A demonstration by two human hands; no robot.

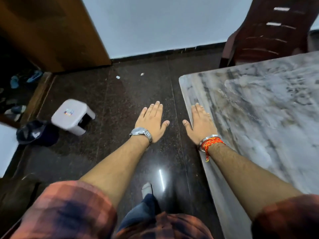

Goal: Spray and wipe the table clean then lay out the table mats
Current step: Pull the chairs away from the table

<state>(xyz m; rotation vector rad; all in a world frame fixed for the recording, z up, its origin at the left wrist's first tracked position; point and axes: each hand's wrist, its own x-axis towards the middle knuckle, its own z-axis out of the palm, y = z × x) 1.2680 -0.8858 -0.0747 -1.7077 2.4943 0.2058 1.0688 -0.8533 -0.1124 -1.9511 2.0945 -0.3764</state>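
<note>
Our left hand (150,121) and right hand (201,124) are both flat, fingers straight, holding nothing. Table (259,109) fills the frame's right, so the right hand's nearer, at its left edge.

The table (259,109) takes up the right side, its flat top marbled grey and white with cloudy streaks, its rounded corner at the far left

Bare grey marbled tabletop (259,109) lies open at right; dark polished floor (120,94) beside it holds a small white plastic stool (72,116); a brown slatted chair (269,31) blocks the table's far edge.
</note>
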